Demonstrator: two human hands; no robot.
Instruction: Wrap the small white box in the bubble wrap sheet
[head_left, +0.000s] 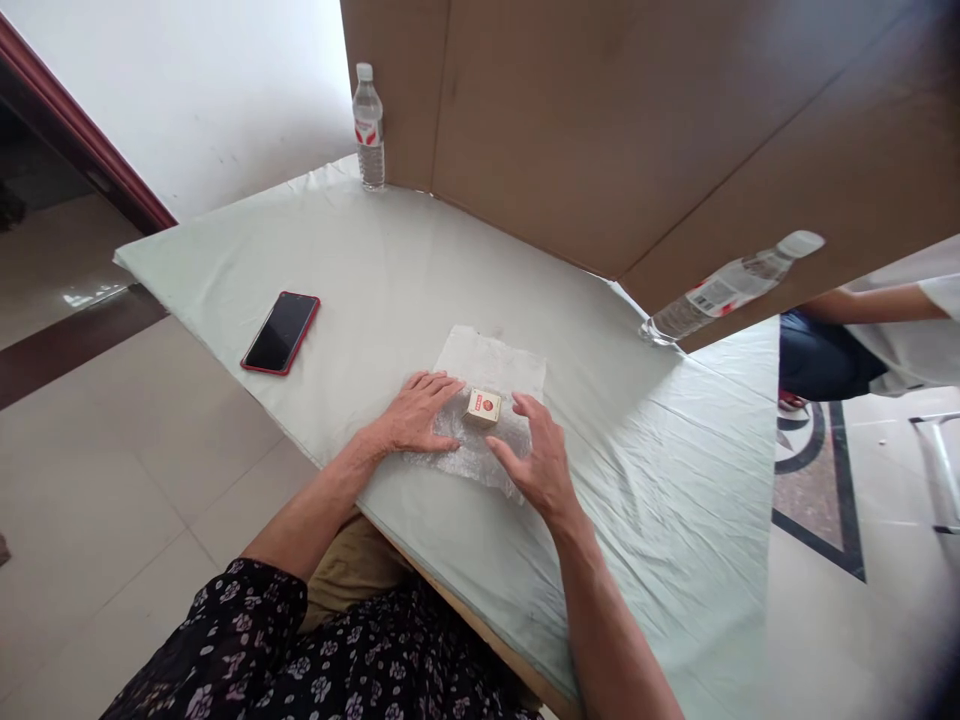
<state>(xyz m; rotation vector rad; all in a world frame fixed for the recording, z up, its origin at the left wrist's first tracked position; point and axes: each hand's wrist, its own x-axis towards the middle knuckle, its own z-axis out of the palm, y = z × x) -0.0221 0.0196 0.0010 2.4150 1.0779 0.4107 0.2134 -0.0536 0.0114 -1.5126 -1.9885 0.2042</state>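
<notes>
- Cloth-covered worktop (360,260): creases could let the bubble-wrap sheet (499,360) slide.
- Sheet: a lifted edge might drag the printed carton (484,406) askew.
- Left hand (420,417) and right hand (540,460): both spread; an uneven push could tip the carton.
- Carton: on the sheet, between the 2 hands.

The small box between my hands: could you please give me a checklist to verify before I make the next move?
1. Small box resting on the plastic wrap: ok.
2. Plastic wrap smooth: not ok, it is wrinkled.
3. Left hand and right hand open, on either side of the small box: ok.
4. Every side of the small box closed: cannot tell, some sides are hidden.
5. Phone apart from the plastic wrap: ok.
6. Bottle at left and bottle at right apart from the hands: ok.
</notes>
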